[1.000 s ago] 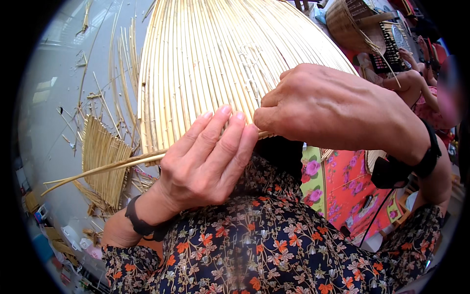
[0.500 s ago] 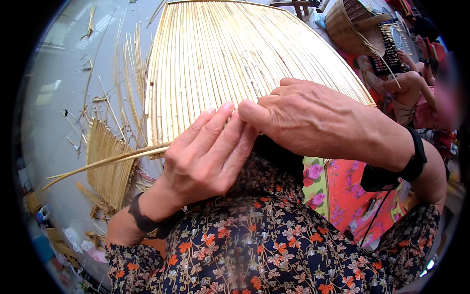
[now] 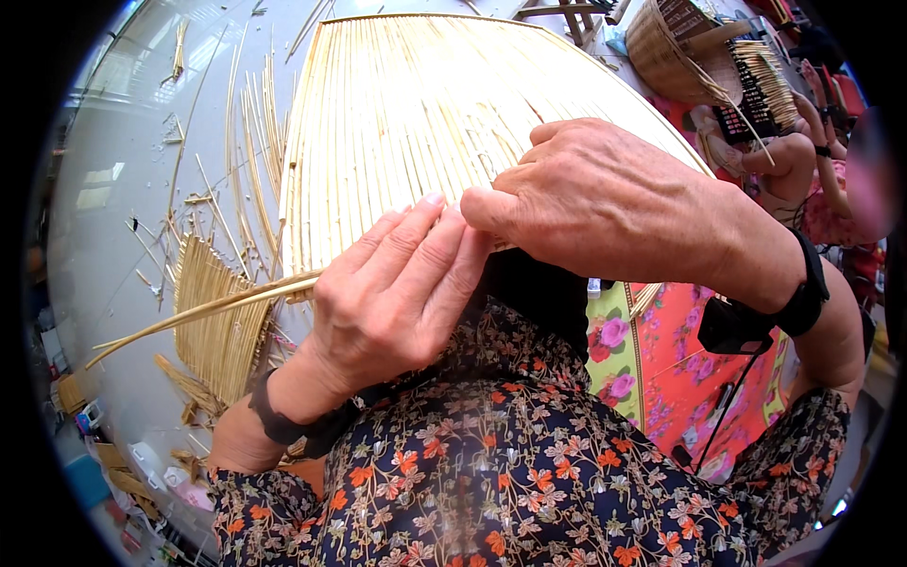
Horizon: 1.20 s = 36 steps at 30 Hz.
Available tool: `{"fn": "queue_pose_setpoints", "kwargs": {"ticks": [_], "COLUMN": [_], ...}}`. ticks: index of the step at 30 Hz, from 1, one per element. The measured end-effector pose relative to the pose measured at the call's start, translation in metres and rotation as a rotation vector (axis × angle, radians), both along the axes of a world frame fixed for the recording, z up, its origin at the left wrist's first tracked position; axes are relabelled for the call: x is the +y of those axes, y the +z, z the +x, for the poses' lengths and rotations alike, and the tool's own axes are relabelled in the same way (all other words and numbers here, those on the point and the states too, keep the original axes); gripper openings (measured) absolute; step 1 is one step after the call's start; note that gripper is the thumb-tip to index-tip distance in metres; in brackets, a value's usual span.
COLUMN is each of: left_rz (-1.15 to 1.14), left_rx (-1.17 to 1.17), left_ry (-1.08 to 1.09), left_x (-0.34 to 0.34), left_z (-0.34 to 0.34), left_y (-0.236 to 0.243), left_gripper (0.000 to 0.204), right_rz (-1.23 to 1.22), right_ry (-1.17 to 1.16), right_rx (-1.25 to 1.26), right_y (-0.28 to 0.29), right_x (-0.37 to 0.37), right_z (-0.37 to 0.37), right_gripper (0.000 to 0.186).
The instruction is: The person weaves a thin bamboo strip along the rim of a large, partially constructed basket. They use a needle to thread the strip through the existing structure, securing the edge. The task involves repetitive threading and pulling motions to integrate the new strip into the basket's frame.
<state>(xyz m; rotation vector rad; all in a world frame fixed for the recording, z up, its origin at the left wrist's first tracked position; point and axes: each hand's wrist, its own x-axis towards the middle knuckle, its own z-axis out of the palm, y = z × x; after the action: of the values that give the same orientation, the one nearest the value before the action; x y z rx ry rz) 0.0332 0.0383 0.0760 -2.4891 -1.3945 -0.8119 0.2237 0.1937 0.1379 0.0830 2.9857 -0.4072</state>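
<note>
Presently | left hand (image 3: 383, 293): grip clasps reed panel (image 3: 387, 113) edge | right hand (image 3: 590, 194): curled, grip hidden, can't tell

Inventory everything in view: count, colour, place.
broad flat straw panel: one, pale yellow, top centre
long thin straw stems: a few, tan, centre left
small fan-shaped straw panel: one, tan, left
loose straw stalks: many, tan, upper left
round woven basket: one, tan, upper right
floral cloth: one, red and green, lower right
nearby person: at least one, pink clothing, right edge
blurred clutter: uncounted, mixed colours, lower left
leafy shirt: one, dark with orange, bottom
boxy wrist device: one, black, right
strap wristbands: two, black, both wrists
left hand: one, bare, over broad panel's near edge
right hand: one, bare, beside it
</note>
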Motion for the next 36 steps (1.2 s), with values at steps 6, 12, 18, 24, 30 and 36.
{"fn": "queue_pose_setpoints", "kwargs": {"ticks": [6, 12, 18, 24, 30, 36], "left_rz": [0.012, -0.044, -0.054, -0.022, -0.082, -0.071], "left_rx": [0.004, 0.003, 0.006, -0.007, -0.028, 0.012], "left_ry": [0.0, -0.016, 0.03, 0.032, 0.062, 0.039], "left_x": [0.0, -0.001, 0.001, 0.012, 0.008, 0.006], "left_z": [-0.001, -0.002, -0.005, -0.003, 0.002, 0.006], "left_y": [-0.004, 0.001, 0.0, -0.004, 0.001, 0.002], "left_gripper": [0.027, 0.027, 0.031, 0.034, 0.036, 0.036], "right_rz": [-0.073, -0.187, 0.148, -0.441, -1.722, -1.594], "right_ry": [-0.049, -0.051, -0.222, -0.726, -1.058, -1.083], "right_rx": [-0.036, 0.069, 0.303, 0.451, 0.872, 1.124], "right_y": [-0.008, -0.019, -0.004, -0.041, -0.119, -0.146], "right_x": [-0.002, -0.013, -0.031, -0.093, -0.112, -0.119], "right_z": [0.002, 0.0, 0.015, 0.079, 0.027, 0.003], "right_gripper": [0.02, 0.035, 0.055, 0.031, 0.03, 0.021]}}
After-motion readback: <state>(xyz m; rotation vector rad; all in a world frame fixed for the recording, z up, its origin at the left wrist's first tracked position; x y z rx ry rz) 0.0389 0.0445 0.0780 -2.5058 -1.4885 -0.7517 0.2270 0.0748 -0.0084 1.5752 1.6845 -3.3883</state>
